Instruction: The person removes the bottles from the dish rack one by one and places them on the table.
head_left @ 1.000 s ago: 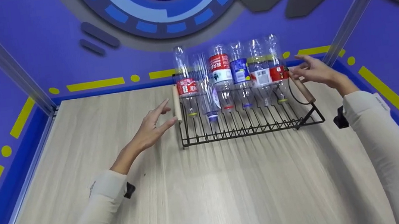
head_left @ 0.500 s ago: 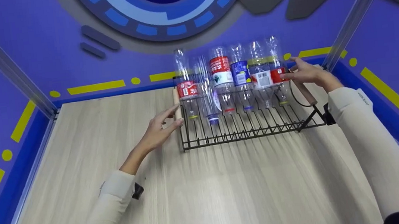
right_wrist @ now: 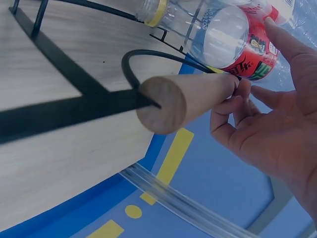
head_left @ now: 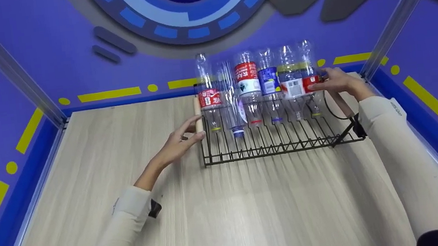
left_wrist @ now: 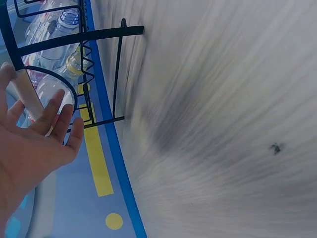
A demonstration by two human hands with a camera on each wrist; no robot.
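A black wire rack (head_left: 271, 150) holds several clear plastic bottles, standing neck down in a row. Wooden handles flank it: the left handle (head_left: 198, 115) and the right handle (right_wrist: 198, 96). My left hand (head_left: 176, 146) touches the left handle, its thumb and fingers loosely spread about the wood. In the left wrist view, the fingers (left_wrist: 57, 111) are fairly straight. My right hand (head_left: 340, 82) has its fingers curled at the far end of the right handle. Its thumb rests on the red label of the rightmost bottle (right_wrist: 257, 44). Part of that grip is hidden.
The rack stands on a wood-grain table (head_left: 253, 210), near its back edge. Behind it rises a purple wall (head_left: 155, 70) with yellow dashes. Metal posts (head_left: 400, 15) stand at the back corners.
Both hands have moved in to the rack: the left hand from beside its handle onto it, the right hand inward, its thumb now on the end bottle. The rack and bottles look unmoved.
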